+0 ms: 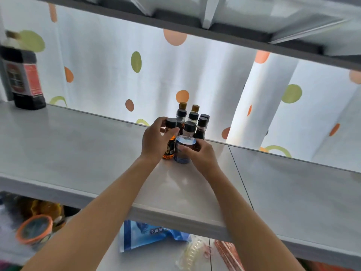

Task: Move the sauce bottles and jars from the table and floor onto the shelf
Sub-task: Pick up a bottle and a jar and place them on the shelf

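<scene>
already the left hand grips an amber bottle and the right hand a blue-labelled bottle, both standing on the shelf. a careless nudge could topple the packed cluster of bottles just behind — dominoes. a big dark jar stands far left, well apart.

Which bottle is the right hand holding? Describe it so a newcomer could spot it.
On the grey shelf, find the bottle cluster at the back edge. The blue-labelled bottle stands front right, held by the right hand. Its neighbour, the amber bottle, has a dark label.
</scene>
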